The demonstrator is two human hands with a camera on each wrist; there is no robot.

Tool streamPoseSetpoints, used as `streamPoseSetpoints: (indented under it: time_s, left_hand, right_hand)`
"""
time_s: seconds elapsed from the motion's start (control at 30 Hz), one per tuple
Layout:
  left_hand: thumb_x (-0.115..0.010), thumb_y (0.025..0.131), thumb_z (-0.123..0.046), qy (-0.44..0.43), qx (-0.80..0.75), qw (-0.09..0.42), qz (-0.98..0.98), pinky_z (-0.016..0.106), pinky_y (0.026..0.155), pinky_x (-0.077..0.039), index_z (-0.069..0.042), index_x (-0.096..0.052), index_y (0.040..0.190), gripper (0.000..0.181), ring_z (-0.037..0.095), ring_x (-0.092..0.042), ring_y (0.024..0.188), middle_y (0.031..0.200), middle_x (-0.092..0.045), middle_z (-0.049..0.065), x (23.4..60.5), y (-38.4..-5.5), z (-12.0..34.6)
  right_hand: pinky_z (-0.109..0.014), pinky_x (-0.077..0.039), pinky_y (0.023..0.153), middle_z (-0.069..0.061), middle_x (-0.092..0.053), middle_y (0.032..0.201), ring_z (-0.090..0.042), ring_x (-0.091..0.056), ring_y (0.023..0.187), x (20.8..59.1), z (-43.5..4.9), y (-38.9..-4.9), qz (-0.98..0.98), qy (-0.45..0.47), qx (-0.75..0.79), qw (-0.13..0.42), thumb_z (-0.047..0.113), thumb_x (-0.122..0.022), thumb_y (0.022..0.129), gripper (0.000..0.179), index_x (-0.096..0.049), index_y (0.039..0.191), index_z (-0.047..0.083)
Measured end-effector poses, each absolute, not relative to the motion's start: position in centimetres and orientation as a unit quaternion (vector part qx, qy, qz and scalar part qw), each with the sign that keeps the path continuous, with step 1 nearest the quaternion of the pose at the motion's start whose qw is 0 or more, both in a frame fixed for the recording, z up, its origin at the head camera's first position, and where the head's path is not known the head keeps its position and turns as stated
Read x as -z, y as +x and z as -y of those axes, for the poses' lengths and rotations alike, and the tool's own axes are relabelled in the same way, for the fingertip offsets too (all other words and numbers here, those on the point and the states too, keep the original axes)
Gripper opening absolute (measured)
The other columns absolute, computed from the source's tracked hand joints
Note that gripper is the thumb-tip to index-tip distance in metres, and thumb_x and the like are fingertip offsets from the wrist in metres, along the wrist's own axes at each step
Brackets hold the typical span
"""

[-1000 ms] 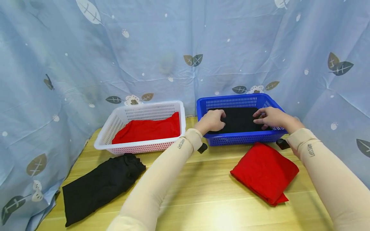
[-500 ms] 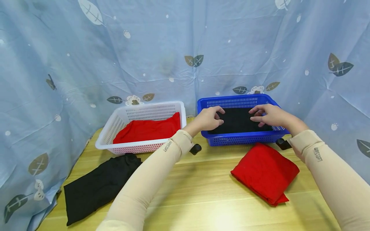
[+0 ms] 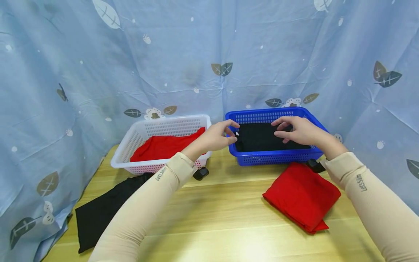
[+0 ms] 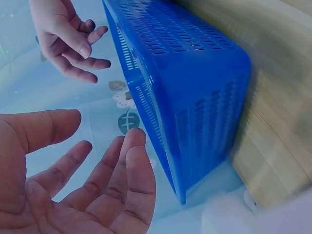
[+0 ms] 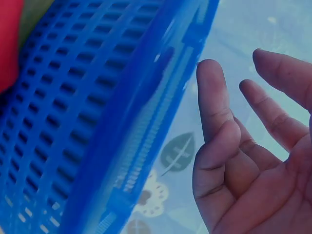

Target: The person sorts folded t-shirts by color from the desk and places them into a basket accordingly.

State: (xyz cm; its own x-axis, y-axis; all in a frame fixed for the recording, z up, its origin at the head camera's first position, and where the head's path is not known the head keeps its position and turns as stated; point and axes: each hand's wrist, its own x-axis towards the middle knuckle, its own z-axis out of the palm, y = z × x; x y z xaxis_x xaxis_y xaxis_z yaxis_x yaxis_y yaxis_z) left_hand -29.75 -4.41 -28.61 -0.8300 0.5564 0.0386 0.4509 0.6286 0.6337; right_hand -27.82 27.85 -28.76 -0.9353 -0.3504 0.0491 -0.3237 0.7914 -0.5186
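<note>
My left hand (image 3: 216,137) hangs in the air between the two baskets, fingers loosely bent and holding nothing. Over the blue basket (image 3: 271,158) is my right hand (image 3: 298,130), its fingers spread and bare. Inside that basket a folded black cloth (image 3: 256,138) lies flat. In the left wrist view both hands show above the blue basket's rim (image 4: 163,107), with palms bare. A folded red cloth (image 3: 302,196) rests on the table in front of the blue basket. The right wrist view shows the right fingers beside the basket's slotted wall (image 5: 73,112).
A white basket (image 3: 134,165) at the left holds a red cloth (image 3: 163,147). Another black cloth (image 3: 101,211) lies on the wooden table (image 3: 209,218) at front left, partly behind my left sleeve. A blue patterned curtain (image 3: 183,54) hangs behind the baskets.
My left hand has moved left, out of the blue basket toward the white one. My right hand has lifted a little and shifted left. The black cloth stays in the blue basket.
</note>
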Motion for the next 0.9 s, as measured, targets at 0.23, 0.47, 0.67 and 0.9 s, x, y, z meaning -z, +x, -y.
streamPoseSetpoints:
  time_s: [0.23,0.47,0.67,0.9]
  left_hand:
    - [-0.068,0.106,-0.021,0.268,-0.327,0.085,-0.902,0.041,0.094,-0.059,-0.023,-0.056,0.152,0.048,0.022,-0.074,0.106,0.124,-0.072,0.004,28.4,-28.0,8.5]
    - [-0.069,0.104,-0.023,0.246,-0.330,0.078,-0.908,0.043,0.094,-0.060,-0.027,-0.055,0.152,0.050,0.023,-0.072,0.110,0.125,-0.071,0.003,28.5,-26.1,13.0]
    - [-0.071,0.103,-0.026,0.222,-0.332,0.067,-0.914,0.046,0.096,-0.059,-0.028,-0.052,0.154,0.054,0.025,-0.071,0.112,0.131,-0.071,0.003,28.5,-24.4,16.9]
    - [-0.071,0.104,-0.026,0.215,-0.334,0.065,-0.916,0.044,0.090,-0.062,-0.023,-0.048,0.156,0.057,0.026,-0.073,0.109,0.132,-0.071,0.010,28.4,-22.2,21.1]
  right_hand:
    - [-0.039,-0.059,0.084,-0.022,-0.067,0.138,-0.027,-0.079,0.091,28.4,-25.5,-26.9,-0.939,-0.191,0.285,0.024,0.028,-0.068,0.107,0.046,-0.058,0.150,0.014]
    - [-0.037,-0.060,0.081,-0.019,-0.068,0.137,-0.022,-0.078,0.088,28.4,-22.6,-25.9,-0.925,-0.223,0.304,0.036,0.026,-0.068,0.107,0.046,-0.056,0.151,0.017]
    - [-0.038,-0.062,0.084,-0.018,-0.067,0.140,-0.020,-0.078,0.086,29.1,-20.3,-25.5,-0.911,-0.259,0.317,0.055,0.028,-0.068,0.107,0.049,-0.054,0.154,0.021]
    - [-0.044,-0.065,0.084,-0.020,-0.065,0.142,-0.019,-0.078,0.083,30.0,-17.7,-25.3,-0.887,-0.297,0.342,0.089,0.025,-0.069,0.107,0.053,-0.051,0.156,0.016]
